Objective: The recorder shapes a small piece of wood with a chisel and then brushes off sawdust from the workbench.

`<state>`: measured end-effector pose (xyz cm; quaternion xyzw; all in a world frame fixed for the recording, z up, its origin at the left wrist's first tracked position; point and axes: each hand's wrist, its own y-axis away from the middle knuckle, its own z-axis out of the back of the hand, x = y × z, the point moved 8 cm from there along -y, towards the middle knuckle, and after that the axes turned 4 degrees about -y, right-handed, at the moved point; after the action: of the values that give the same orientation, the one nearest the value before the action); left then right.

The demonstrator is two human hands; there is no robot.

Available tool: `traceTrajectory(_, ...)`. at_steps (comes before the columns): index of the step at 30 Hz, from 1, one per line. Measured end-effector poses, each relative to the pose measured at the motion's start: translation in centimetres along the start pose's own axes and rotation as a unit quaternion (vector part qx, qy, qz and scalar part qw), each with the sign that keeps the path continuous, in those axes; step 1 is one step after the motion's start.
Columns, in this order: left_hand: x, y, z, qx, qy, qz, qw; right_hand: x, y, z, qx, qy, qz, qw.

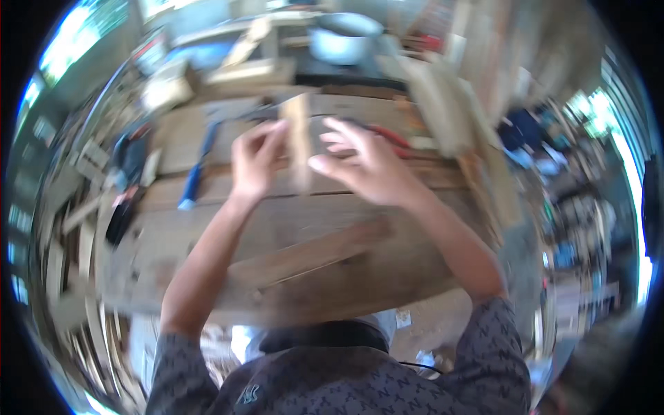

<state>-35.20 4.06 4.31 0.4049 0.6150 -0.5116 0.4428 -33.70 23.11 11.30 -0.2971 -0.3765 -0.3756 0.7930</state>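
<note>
An upright, pale piece of wood [298, 135] stands between my hands above the workbench, smeared by motion. My left hand [254, 158] is closed, its thumb and fingertips drawn together at the wood's left edge. To the right of the wood, my right hand [363, 158] is open, fingers apart and a small gap from the piece. Below both hands, a longer flat board [315, 252] lies slantwise on the bench [187, 266]. A blue-handled tool [197, 166] rests left of my left hand. Beyond my right hand is something with red handles [392, 140], partly hidden.
A handsaw-like tool with a black handle [124, 216] lies at the bench's left. At the back stands a white pot [344, 40] beside a wooden frame [252, 70]. Long boards [443, 107] lean along the right side, and cluttered shelves [577, 228] fill the far right.
</note>
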Motion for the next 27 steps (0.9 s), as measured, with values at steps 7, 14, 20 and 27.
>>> traceTrajectory(7, -6.3, 2.9, 5.5, 0.001, -0.068, -0.089, 0.994, 1.1, -6.2, -9.1, 0.199, -0.245, 0.016, 0.949)
traceTrajectory(14, -8.9, 18.0, 5.7, 0.086, -0.281, -0.103, 0.95, 2.6, -4.6, -5.4, 0.155, -0.296, -0.087, 0.939)
traceTrajectory(20, -7.3, 19.6, 6.0, 0.001, -0.325, -0.054, 0.944, 6.6, 0.5, -3.0, 0.104, -0.129, -0.022, 0.986)
traceTrajectory(27, -10.2, 19.1, 7.6, -0.183, -0.365, -0.082, 0.909, 7.7, 1.9, -4.8, 0.036, 0.066, 0.151, 0.986)
